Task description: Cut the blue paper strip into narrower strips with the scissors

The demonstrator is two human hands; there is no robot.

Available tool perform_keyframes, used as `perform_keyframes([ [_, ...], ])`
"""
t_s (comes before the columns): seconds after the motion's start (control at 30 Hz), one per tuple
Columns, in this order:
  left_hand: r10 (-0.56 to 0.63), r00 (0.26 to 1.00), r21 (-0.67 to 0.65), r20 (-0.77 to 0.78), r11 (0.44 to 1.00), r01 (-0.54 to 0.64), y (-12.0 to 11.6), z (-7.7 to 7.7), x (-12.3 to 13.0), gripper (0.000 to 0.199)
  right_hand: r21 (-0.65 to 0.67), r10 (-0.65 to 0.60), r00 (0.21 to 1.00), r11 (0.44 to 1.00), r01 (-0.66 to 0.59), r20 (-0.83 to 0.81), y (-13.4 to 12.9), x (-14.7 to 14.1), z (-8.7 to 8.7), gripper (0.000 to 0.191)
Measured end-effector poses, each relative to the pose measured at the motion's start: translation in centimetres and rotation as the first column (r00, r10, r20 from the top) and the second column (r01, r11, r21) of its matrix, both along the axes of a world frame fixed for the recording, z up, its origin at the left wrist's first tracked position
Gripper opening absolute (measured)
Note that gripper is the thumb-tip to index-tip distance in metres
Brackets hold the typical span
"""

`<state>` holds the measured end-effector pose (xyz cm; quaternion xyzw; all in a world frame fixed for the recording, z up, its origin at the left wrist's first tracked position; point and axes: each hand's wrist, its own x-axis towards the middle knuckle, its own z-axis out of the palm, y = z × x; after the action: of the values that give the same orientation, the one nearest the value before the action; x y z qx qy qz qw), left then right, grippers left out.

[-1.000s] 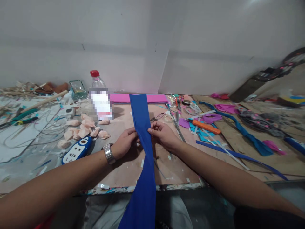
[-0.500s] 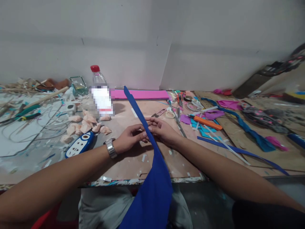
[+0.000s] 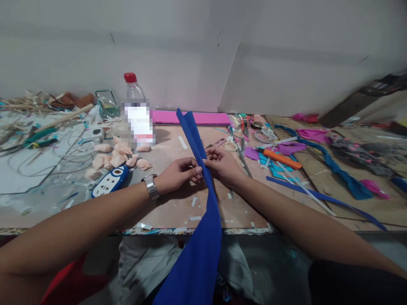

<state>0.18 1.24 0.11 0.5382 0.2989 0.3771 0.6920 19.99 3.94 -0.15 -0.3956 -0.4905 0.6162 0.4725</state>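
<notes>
1. Head view: the wide blue strip (image 3: 202, 250) runs between both hands, its lower part hanging past the counter (image 3: 165, 207)
2. Left of the strip, the left hand (image 3: 179, 174) pinches its edge
3. Right of it, the right hand (image 3: 224, 168) pinches too
4. Right of the strip lies an orange cutter (image 3: 281, 159); beyond, pink material (image 3: 213, 118)

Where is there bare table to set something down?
Behind the left hand, between the peach pieces and held blue strip; also before that hand, toward the table's near edge, bar small scraps. Crowded: around the orange cutter and the power strip.
</notes>
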Motion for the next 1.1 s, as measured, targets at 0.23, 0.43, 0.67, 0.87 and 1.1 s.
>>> perform_keyframes([
  [0.23, 0.055, 0.998, -0.007, 0.002, 0.998, -0.055, 0.03, -0.24, 0.11, 0.045, 0.03, -0.08, 0.988, 0.997, 0.077, 0.132, -0.14, 0.26, -0.35, 0.038],
  [0.43, 0.061, 0.998, -0.012, 0.034, 0.998, -0.06, -0.07, -0.05, 0.26, 0.044, 0.028, 0.035, 0.992, 0.999, -0.039, 0.124, -0.5, 0.11, -0.17, 0.039],
  [0.67, 0.086, 0.995, -0.02, 0.06, 0.996, -0.085, 0.01, 0.05, 0.26, 0.044, 0.197, 0.127, 0.972, 0.966, -0.167, 0.2, -0.88, 0.0, -0.71, 0.036],
  [0.87, 0.102, 0.993, -0.03, 0.062, 0.995, -0.1, 0.22, -0.31, 0.17, 0.047, 0.326, 0.051, 0.954, 0.933, -0.151, 0.295, -0.68, 0.1, -0.73, 0.029],
  [1.1, 0.103, 0.994, -0.031, 0.04, 0.994, -0.102, -0.03, -0.14, 0.36, 0.046, 0.141, 0.075, 0.98, 0.985, -0.102, 0.187, -0.94, 0.03, -0.59, 0.051],
])
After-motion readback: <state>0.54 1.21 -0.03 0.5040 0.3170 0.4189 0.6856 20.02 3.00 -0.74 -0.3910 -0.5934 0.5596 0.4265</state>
